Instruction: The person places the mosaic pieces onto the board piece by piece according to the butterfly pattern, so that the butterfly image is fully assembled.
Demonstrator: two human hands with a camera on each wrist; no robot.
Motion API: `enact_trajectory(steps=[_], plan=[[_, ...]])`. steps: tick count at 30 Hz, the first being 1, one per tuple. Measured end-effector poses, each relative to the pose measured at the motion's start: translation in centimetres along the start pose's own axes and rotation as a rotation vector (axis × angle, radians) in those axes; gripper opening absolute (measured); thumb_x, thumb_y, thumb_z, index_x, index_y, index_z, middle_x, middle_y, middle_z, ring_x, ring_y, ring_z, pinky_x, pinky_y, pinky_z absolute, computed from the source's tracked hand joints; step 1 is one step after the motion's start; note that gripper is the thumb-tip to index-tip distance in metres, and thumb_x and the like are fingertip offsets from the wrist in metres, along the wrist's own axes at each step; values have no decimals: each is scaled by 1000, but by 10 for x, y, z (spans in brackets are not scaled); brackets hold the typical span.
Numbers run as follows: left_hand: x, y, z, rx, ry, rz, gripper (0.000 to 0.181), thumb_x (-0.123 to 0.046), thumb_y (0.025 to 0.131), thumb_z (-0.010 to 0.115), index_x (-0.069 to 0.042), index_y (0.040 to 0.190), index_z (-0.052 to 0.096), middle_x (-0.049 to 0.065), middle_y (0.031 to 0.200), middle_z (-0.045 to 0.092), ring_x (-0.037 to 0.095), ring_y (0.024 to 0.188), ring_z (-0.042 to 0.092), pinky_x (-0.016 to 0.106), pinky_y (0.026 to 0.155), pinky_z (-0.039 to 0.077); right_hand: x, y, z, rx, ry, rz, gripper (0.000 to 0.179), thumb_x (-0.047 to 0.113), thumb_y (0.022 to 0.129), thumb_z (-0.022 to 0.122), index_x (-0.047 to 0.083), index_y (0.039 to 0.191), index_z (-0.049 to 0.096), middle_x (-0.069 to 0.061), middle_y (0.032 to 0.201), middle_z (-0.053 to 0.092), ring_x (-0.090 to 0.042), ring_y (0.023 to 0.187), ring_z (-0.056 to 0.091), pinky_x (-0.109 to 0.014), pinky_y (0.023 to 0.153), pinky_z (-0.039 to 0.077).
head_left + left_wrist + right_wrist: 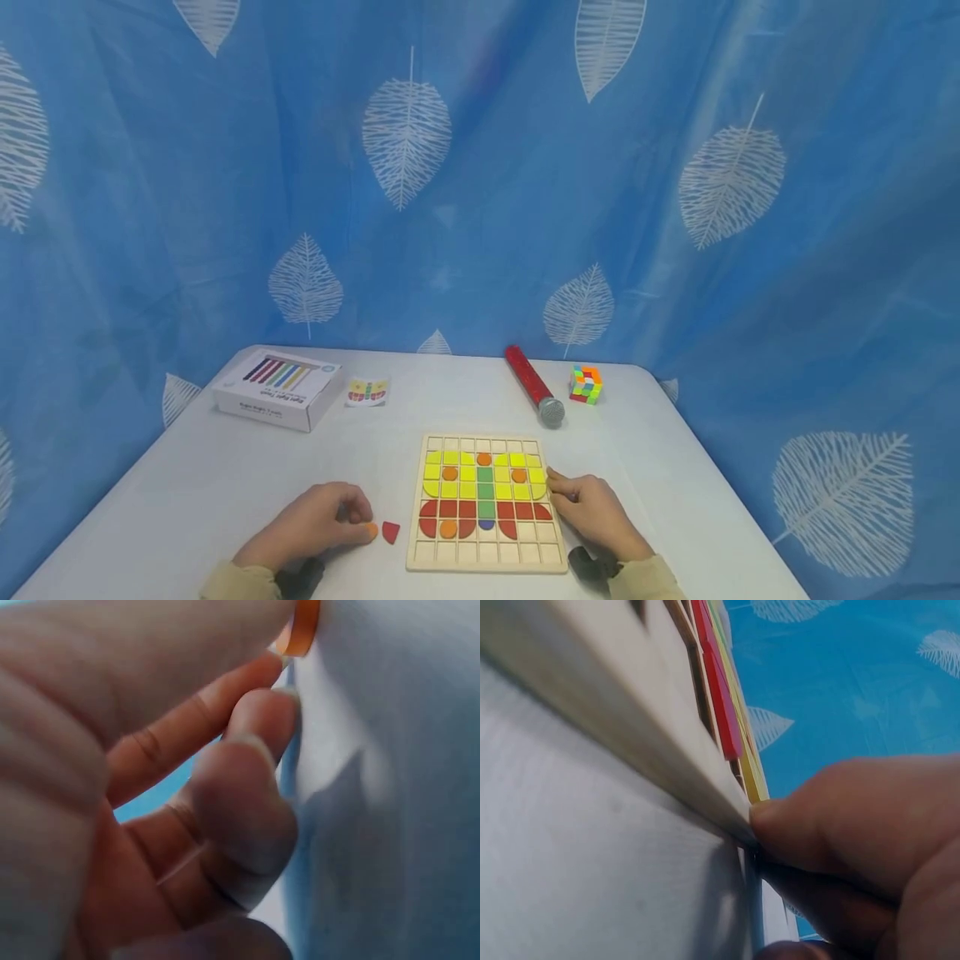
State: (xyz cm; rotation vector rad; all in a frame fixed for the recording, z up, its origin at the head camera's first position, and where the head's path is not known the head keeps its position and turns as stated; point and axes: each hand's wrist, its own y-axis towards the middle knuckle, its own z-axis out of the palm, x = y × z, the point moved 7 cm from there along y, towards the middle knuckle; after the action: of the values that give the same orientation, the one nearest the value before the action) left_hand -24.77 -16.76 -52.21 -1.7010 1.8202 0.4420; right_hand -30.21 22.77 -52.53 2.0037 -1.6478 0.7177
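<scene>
A square wooden grid board (486, 560) lies on the table, partly filled with colored pieces: yellow blocks (468, 490) at the top, a green column (486, 492) in the middle, red pieces (448, 508) lower down and several orange discs (519, 476). Left of the board, my left hand (318, 521) pinches an orange disc (304, 628) between thumb and fingertip, low over the white tabletop. A loose red quarter-round piece (390, 532) lies between that hand and the board. On the other side, my right hand (596, 510) grips the board's right edge with thumb and finger.
A white box (277, 387) stands at the back left, beside a small pattern card (367, 392). Behind the board, toward the right, lie a red microphone (534, 385) and a puzzle cube (586, 385). A blue leaf-print curtain (480, 167) hangs behind the table.
</scene>
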Motion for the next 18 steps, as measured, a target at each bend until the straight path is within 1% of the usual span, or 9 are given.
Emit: enact_trajectory(steps=[2,4,7,8,10,13,15,18], plan=[[-1,-1,1,9,-11,12,21,-27,77,89,-20,84,70,-5,78,63,15,76,56,34,70,47,0,0,0,1,-7,-2,31,19,92,73,9,122,75,-3,138,67,-35,132,60,-53,102,51],[-2,-2,1,15,-19,38,20,-26,78,88,-20,83,70,-5,76,63,15,75,56,34,69,47,0,-1,0,2,-18,4,31,19,92,73,10,122,75,-3,138,66,-35,132,59,-51,99,53],[-3,-3,0,23,-24,75,19,-24,79,88,-19,83,70,-5,76,64,15,75,57,33,68,48,0,-1,2,11,-25,18,32,20,93,73,11,123,74,-3,140,65,-36,133,58,-52,100,52],[-4,-3,-1,25,-25,83,19,-24,79,88,-19,83,70,-5,76,64,15,75,57,33,68,48,0,-1,2,12,-27,18,32,20,93,73,11,123,74,-3,140,65,-35,133,58,-54,103,50],[-4,-2,-3,26,-23,82,19,-22,79,88,-19,82,70,-5,77,65,15,74,57,33,67,49,1,-2,3,12,-26,12,32,21,93,73,11,123,74,-3,140,65,-35,134,58,-55,106,46],[-7,-2,-7,21,-22,67,18,-21,80,87,-20,80,69,-5,77,64,16,73,58,33,65,49,3,-2,5,15,-28,1,31,22,94,73,12,123,74,-2,140,65,-34,134,58,-55,107,46],[-12,-2,-11,8,-24,78,18,-22,82,86,-20,79,68,-5,77,64,16,71,57,32,63,47,4,-1,5,16,-35,-1,31,23,94,73,13,123,75,-1,140,65,-34,134,58,-55,107,46],[-29,0,-16,-15,-41,136,18,-25,83,85,-22,79,68,-7,77,64,16,70,56,31,62,46,6,0,4,15,-47,-4,31,24,94,73,13,123,75,-1,140,65,-34,133,58,-55,106,46]])
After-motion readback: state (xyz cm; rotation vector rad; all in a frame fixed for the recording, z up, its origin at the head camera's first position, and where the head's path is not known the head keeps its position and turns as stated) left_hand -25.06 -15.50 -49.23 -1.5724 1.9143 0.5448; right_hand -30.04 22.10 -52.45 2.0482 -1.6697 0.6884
